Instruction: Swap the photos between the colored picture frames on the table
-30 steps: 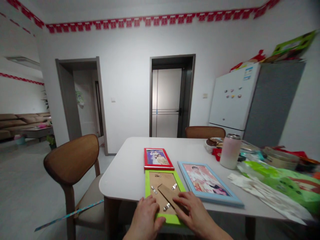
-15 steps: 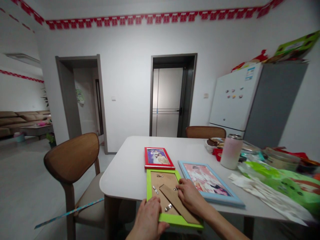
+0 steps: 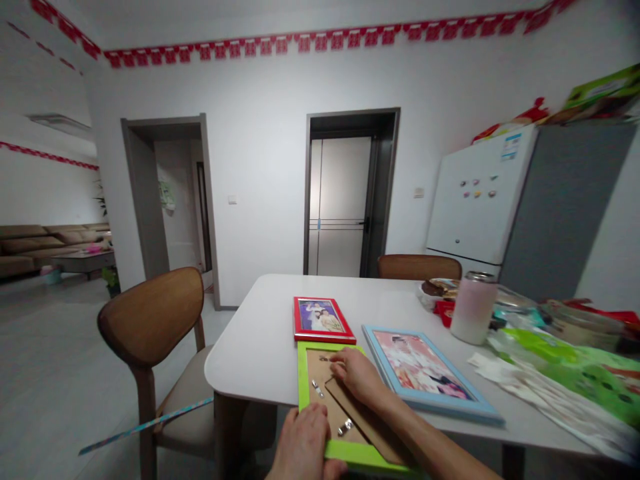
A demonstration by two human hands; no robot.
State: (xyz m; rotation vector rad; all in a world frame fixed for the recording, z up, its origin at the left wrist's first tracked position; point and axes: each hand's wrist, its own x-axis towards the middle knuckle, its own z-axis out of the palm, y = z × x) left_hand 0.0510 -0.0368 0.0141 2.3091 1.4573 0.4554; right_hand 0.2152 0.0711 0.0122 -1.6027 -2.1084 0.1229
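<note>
A light-green picture frame (image 3: 303, 377) lies face down at the table's near edge, its brown backing board (image 3: 316, 420) and folded stand (image 3: 363, 417) showing. My left hand (image 3: 304, 440) grips its lower left side, thumb around the near edge. Across the backing reaches my right hand (image 3: 357, 377), fingers curled and fingertips at the metal clip (image 3: 324, 359) near the frame's far edge. Two more metal clips, one at left (image 3: 317, 389) and one lower down (image 3: 345, 427), are visible. My right hand and forearm hide the frame's right side.
Beyond the green frame lies a red photo frame (image 3: 350, 331); to its right, a light-blue photo frame (image 3: 450, 410). A pink-white thermos (image 3: 474, 310), white gloves (image 3: 530, 393) and a green plastic bag (image 3: 590, 373) occupy the table's right side. A wooden chair (image 3: 155, 313) stands at left.
My right hand has moved from the clip on the frame's right side to the far clip. My left hand keeps its hold. The whole view has shifted slightly.
</note>
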